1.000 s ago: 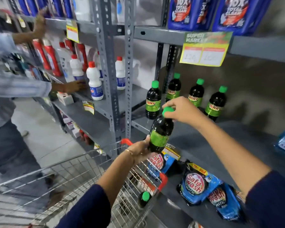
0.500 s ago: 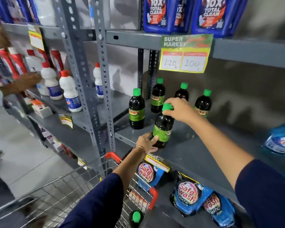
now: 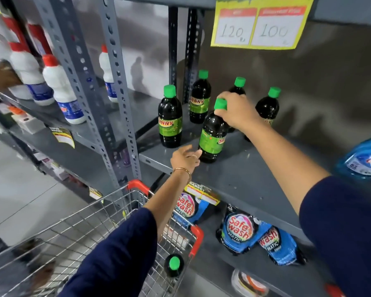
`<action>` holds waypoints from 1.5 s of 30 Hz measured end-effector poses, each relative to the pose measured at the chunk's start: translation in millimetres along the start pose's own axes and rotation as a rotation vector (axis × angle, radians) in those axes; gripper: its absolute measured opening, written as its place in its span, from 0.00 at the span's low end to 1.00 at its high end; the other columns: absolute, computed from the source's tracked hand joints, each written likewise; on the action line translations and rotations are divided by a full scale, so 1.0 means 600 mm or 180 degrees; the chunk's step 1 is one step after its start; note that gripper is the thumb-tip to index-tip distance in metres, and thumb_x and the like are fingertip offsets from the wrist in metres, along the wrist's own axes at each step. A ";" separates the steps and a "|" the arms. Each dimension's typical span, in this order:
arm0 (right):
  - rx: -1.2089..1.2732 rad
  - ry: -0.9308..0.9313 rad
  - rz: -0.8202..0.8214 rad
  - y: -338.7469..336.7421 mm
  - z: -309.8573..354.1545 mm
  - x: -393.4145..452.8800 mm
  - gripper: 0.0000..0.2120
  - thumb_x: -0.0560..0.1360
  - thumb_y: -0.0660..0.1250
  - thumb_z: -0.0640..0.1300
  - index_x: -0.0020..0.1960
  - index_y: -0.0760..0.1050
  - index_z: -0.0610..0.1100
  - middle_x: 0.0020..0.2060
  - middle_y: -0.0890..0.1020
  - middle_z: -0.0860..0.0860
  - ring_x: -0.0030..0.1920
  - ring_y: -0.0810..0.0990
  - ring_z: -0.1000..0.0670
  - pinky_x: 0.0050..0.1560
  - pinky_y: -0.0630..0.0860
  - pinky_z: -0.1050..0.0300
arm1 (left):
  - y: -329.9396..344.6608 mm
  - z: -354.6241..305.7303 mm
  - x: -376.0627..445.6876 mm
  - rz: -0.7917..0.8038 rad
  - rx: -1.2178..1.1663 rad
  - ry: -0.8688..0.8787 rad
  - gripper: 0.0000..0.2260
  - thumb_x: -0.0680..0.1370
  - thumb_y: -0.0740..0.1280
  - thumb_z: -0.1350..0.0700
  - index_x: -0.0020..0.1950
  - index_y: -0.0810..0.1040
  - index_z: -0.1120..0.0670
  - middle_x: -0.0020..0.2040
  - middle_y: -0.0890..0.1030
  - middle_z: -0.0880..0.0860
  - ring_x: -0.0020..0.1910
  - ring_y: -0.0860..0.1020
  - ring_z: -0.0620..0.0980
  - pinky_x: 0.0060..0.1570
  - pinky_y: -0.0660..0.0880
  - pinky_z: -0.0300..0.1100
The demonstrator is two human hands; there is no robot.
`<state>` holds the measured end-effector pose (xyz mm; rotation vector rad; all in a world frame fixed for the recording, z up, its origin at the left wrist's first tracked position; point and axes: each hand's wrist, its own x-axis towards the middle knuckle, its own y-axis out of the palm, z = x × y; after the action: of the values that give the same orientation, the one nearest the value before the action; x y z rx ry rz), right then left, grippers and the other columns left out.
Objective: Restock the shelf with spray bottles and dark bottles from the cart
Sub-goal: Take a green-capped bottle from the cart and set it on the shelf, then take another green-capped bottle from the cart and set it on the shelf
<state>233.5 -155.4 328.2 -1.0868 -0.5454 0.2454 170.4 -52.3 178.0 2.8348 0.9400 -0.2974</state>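
Head view: right hand (image 3: 236, 113) is pinching the green cap of a dark bottle (image 3: 212, 136), which is standing on the grey shelf (image 3: 244, 174) near its front edge, long axis tilted slightly, cap toward the back. Left hand (image 3: 185, 157) is lying loosely open just beside the bottle's base, fingertips apparently touching it, gripping nothing. Four like bottles are standing behind. One more green-capped bottle (image 3: 174, 264) is waiting below in the cart (image 3: 137, 187), nearer the left arm.

Bright, even overhead light with soft shadows on the back wall; edges bow from wide-angle distortion, left side motion-blurred.
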 end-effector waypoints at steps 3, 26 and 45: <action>-0.0092 -0.0050 -0.0002 0.005 0.003 -0.010 0.21 0.73 0.66 0.41 0.66 0.67 0.41 0.62 0.74 0.36 0.63 0.70 0.37 0.61 0.68 0.48 | -0.035 -0.009 -0.013 -0.0116 -0.0120 0.0180 0.14 0.73 0.70 0.63 0.58 0.76 0.64 0.45 0.80 0.58 0.31 0.77 0.49 0.33 0.80 0.35; -0.0842 -0.0665 0.3204 0.388 0.062 -0.388 0.19 0.70 0.70 0.50 0.52 0.74 0.37 0.53 0.79 0.38 0.54 0.77 0.39 0.52 0.75 0.48 | -0.328 0.381 -0.141 -0.0922 -0.0335 -0.2360 0.08 0.79 0.59 0.63 0.53 0.77 0.62 0.43 0.81 0.59 0.34 0.78 0.53 0.28 0.73 0.39; -0.0371 -0.0100 0.3333 0.434 0.055 -0.376 0.08 0.69 0.70 0.39 0.48 0.79 0.39 0.46 0.82 0.42 0.40 0.78 0.48 0.34 0.72 0.62 | -0.326 0.454 -0.176 -0.0517 -0.0479 -0.2959 0.12 0.77 0.65 0.59 0.58 0.76 0.61 0.45 0.78 0.57 0.40 0.77 0.54 0.36 0.76 0.44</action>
<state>44.7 -112.4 41.5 -1.4094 0.0345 1.1510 -69.1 -10.1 -76.2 2.0639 0.8843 -1.3313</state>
